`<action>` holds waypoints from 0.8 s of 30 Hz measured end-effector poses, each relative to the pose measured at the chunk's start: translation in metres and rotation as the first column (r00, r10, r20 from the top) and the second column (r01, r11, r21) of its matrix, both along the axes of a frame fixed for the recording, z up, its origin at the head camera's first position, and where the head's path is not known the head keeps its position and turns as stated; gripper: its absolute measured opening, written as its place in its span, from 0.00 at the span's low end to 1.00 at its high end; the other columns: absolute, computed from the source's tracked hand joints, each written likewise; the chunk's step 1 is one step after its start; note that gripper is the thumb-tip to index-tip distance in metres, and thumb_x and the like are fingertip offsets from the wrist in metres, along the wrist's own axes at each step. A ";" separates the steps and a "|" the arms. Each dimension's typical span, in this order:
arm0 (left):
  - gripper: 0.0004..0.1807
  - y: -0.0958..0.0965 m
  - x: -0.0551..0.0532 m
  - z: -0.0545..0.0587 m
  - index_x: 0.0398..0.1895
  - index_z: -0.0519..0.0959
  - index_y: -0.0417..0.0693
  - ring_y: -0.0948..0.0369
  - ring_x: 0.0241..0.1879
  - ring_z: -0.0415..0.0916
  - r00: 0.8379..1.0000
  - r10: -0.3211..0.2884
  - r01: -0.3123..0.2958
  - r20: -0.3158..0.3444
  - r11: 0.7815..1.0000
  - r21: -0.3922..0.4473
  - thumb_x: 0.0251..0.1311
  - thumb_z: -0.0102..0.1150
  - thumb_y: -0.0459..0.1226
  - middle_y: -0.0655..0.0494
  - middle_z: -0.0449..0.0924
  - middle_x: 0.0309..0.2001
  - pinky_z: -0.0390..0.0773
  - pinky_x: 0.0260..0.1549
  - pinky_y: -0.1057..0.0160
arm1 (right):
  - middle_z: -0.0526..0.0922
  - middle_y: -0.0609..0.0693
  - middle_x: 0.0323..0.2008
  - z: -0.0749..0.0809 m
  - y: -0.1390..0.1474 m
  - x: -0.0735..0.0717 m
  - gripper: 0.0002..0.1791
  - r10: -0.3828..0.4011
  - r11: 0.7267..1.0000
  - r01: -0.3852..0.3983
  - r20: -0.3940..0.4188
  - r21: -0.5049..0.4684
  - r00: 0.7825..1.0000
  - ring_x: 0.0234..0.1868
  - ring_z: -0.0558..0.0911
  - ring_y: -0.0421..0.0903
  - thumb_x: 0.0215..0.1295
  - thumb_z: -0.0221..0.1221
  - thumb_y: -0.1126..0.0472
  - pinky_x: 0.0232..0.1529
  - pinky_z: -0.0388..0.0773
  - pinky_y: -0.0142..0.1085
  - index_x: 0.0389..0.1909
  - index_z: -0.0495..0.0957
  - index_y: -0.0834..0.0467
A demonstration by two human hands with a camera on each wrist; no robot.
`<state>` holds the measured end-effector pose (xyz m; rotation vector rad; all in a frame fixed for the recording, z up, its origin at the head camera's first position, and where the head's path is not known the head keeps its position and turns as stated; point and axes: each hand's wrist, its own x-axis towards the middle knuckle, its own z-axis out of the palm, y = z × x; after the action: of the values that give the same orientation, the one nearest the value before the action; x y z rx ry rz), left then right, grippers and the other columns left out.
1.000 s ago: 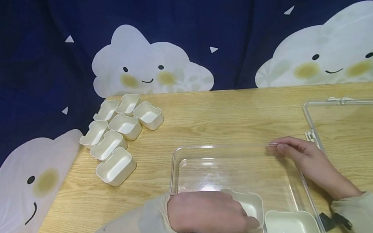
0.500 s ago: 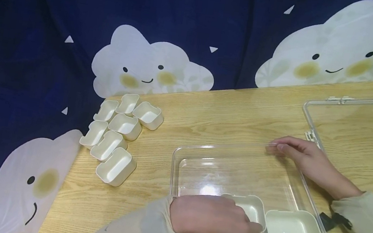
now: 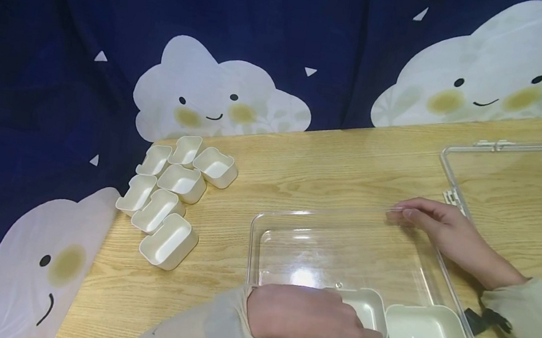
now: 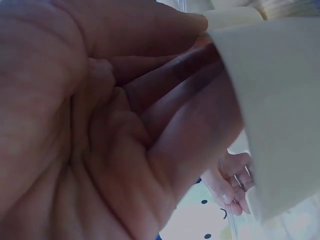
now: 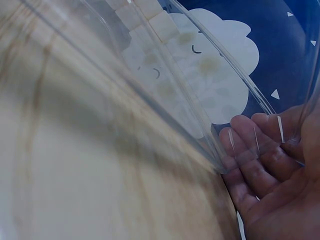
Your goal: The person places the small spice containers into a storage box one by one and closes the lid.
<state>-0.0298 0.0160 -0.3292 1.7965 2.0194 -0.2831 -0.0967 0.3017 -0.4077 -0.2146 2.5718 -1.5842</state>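
A clear plastic box [image 3: 307,240] lies on the wooden table, with a cream open-topped container [image 3: 429,337] in its near right corner. My left hand [image 3: 312,322] reaches into the box and pinches a second cream container [image 3: 368,308] by its wall, just left of the first. Seen from the left wrist, the thumb stays on one side of this container's wall [image 4: 280,110] and the fingers go behind it. My right hand [image 3: 441,233] holds the far right corner of the box; through the clear wall, the right wrist view shows its curled fingers [image 5: 260,160].
Several cream containers [image 3: 169,241] are grouped at the table's left side. A clear lid [image 3: 521,198] with white clips lies at the right, partly beyond the view. Behind the table [image 3: 328,171] hangs a dark blue cloth [image 3: 282,14] with cloud prints.
My left hand has shifted the second container slightly nearer and to the right, up beside the corner container. My right hand has stayed at the box corner.
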 end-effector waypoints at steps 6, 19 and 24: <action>0.13 0.000 0.001 0.000 0.48 0.71 0.61 0.71 0.27 0.74 1.000 -0.013 0.013 0.028 1.000 -0.009 0.66 0.63 0.38 0.72 0.76 0.29 0.76 0.28 0.71 | 0.91 0.46 0.52 0.001 -0.001 0.000 0.17 0.003 1.000 -0.003 -0.002 -0.006 1.000 0.51 0.88 0.33 0.82 0.49 0.53 0.53 0.79 0.21 0.58 0.81 0.55; 0.14 0.001 0.002 0.001 0.47 0.72 0.61 0.72 0.29 0.75 0.998 -0.048 0.048 0.035 0.999 -0.021 0.64 0.63 0.35 0.71 0.76 0.30 0.76 0.31 0.72 | 0.91 0.47 0.51 0.000 0.000 0.000 0.17 0.021 0.999 -0.022 -0.011 -0.033 1.000 0.52 0.88 0.34 0.82 0.49 0.55 0.53 0.80 0.22 0.59 0.80 0.59; 0.16 0.000 0.002 0.000 0.48 0.71 0.60 0.73 0.30 0.73 0.997 -0.073 0.073 0.028 0.997 -0.009 0.62 0.65 0.35 0.72 0.75 0.31 0.77 0.32 0.73 | 0.91 0.47 0.51 0.000 0.000 0.000 0.17 0.014 0.999 -0.015 -0.010 -0.039 1.000 0.51 0.88 0.34 0.82 0.49 0.55 0.53 0.81 0.22 0.58 0.80 0.58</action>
<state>-0.0275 0.0160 -0.3287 1.8611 1.9335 -0.2881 -0.0967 0.3014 -0.4080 -0.2443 2.5422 -1.6333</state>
